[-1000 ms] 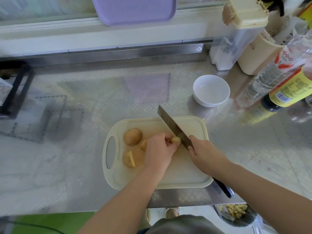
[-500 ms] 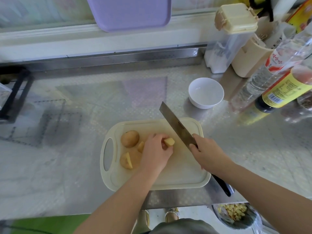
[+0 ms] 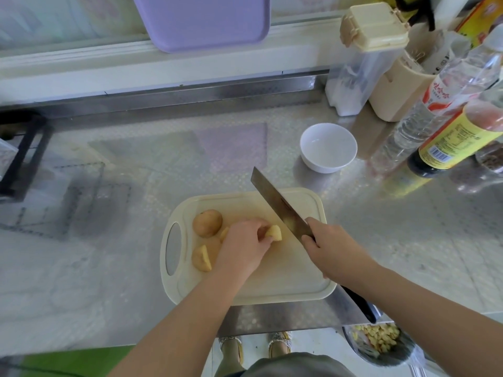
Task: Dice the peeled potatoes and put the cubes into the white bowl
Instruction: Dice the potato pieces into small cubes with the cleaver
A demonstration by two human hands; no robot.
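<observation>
On the cream cutting board (image 3: 285, 281) my left hand (image 3: 242, 246) pinches a small yellow potato piece (image 3: 274, 232) at its fingertips. A whole round potato (image 3: 207, 223) lies at the board's far left, and a cut chunk (image 3: 202, 258) sits nearer me beside my wrist. Another sliver (image 3: 224, 233) peeks out under my hand. My right hand (image 3: 330, 247) grips a cleaver (image 3: 277, 204), its blade raised and angled up-left, just right of the held piece. The white bowl (image 3: 328, 148) stands empty beyond the board's far right corner.
Bottles (image 3: 446, 142) and containers (image 3: 364, 63) crowd the far right of the steel counter. A lavender tray (image 3: 202, 20) leans on the sill at the back. A black rack (image 3: 21, 153) stands at far left. Below the counter edge hangs a bag of scraps (image 3: 375, 338).
The cleaver has lifted off the potato piece and drawn a little to the right. My left hand still pinches the piece, now apart from the blade.
</observation>
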